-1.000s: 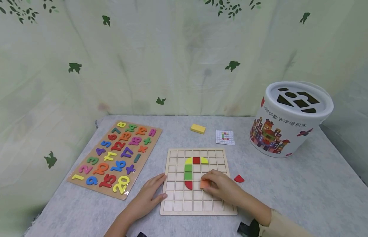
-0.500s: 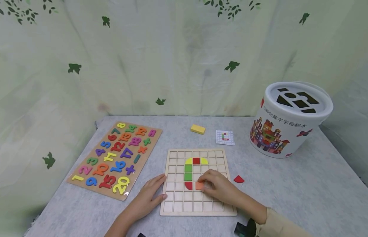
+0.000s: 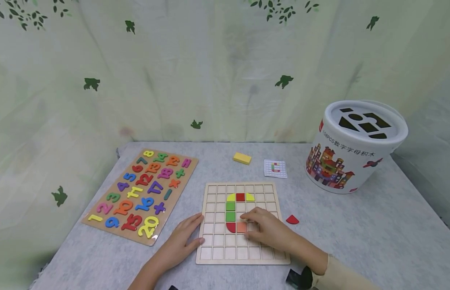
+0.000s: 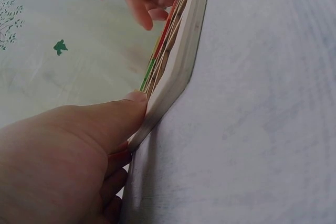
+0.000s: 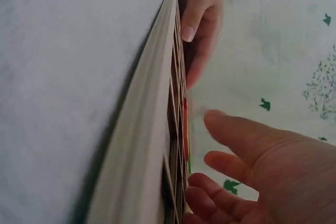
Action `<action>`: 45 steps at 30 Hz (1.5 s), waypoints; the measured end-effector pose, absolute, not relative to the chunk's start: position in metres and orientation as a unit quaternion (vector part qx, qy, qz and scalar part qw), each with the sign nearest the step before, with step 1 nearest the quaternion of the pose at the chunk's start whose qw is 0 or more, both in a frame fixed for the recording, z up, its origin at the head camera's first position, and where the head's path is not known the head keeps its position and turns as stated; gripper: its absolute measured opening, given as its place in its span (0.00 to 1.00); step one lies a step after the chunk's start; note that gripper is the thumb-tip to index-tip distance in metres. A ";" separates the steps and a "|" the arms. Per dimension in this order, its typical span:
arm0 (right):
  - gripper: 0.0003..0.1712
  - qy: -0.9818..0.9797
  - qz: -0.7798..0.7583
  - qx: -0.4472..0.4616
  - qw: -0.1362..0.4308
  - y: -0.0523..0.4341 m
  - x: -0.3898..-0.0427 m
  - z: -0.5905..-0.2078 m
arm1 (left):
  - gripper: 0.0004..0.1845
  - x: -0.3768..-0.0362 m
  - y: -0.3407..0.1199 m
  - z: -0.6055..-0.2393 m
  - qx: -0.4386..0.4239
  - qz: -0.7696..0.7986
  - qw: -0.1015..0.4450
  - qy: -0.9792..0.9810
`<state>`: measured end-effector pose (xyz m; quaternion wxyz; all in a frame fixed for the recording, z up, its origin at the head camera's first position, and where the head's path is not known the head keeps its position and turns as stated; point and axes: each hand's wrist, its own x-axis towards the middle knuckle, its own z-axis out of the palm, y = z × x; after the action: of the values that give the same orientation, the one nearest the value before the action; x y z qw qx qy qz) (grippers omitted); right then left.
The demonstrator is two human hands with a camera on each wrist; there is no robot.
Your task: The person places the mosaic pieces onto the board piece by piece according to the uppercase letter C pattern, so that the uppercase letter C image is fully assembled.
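**Orange tile down, letter nearly closed**

The right hand (image 3: 270, 230) lies over the grid board (image 3: 243, 257), fingers relaxed and nearly straight, fingertips (image 3: 246, 217) resting at the top edge of the orange tile (image 3: 241, 227). That tile sits flat in its cell, just left of and below those fingertips, so it reads as placed, not gripped. No pinch shows in the head view; the right wrist view shows the fingers spread and loose above the board's edge (image 5: 152, 129).

The left hand (image 3: 183, 237) steadies the board from the side, thumb (image 4: 134, 100) pressed to the rim, the other fingers flat on the table (image 3: 355, 241). It holds nothing.

Progress, judged from the layout: beside the orange tile sits a red quarter (image 3: 230, 227), above it two green squares (image 3: 230, 211), then a top row of yellow, red, yellow (image 3: 240, 197). Against the pattern card (image 3: 275, 168) beyond the fingers, this looks like a C with only its lower right corner open.

A red quarter piece (image 3: 292, 219) waits on the table just right of the right hand's knuckles, and likely fills that gap. A yellow block (image 3: 242, 158) lies well beyond the board. The bucket (image 3: 355, 147) and number puzzle (image 3: 141, 195) stand off to either side.
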<state>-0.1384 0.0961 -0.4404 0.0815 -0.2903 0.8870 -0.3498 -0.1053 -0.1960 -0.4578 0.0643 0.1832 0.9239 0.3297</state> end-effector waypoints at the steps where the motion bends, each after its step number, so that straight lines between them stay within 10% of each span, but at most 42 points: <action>1: 0.25 0.886 -0.352 -0.288 0.084 0.098 -0.138 -0.438 | 0.33 -0.105 -0.196 -0.458 0.183 0.330 0.064 0.924; 23: 0.27 0.918 -0.335 -0.212 0.032 0.192 -0.131 -0.439 | 0.33 -0.105 -0.196 -0.458 0.185 0.327 0.056 0.925; 45: 0.17 0.924 -0.337 -0.182 0.013 0.188 -0.138 -0.432 | 0.33 -0.105 -0.196 -0.459 0.185 0.325 0.053 0.926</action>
<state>-0.1377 0.1876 -0.4319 0.0133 -0.1817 0.9238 -0.3367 -0.1052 -0.1964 -0.4595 0.0530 0.1845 0.9259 0.3252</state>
